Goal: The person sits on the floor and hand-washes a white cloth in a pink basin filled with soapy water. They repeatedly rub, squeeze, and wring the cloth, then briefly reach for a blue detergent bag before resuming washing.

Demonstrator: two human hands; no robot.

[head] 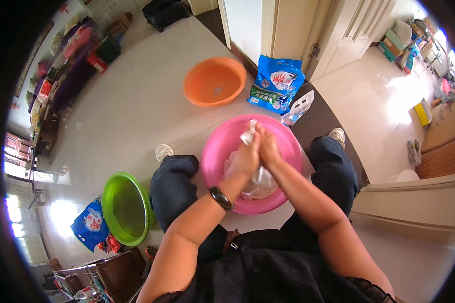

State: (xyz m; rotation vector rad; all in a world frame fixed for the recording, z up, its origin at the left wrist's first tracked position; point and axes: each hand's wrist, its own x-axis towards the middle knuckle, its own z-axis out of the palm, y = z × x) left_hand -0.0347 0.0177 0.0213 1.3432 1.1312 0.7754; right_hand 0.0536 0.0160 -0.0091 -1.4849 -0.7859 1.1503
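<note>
Pressed together over a pink plastic basin (212, 151), my left hand (249, 157) and my right hand (268, 146) grip a white wet cloth (246, 137) between them. One end of the cloth sticks out above my fingers, and another part hangs below my palms. Beneath them, more of the pale fabric (259, 193) lies bunched in the basin; I cannot tell whether it is one piece with what I hold. The basin stands on the floor between my knees. A dark band sits on my left wrist.
An orange basin (208, 83) stands ahead, beside a blue detergent bag (276, 83) and a smaller white-and-blue packet (301, 106). By my left leg are a green basin (127, 208) and another blue bag (93, 223). A door (356, 34) opens at the right; a cardboard box (447, 125) lies beyond.
</note>
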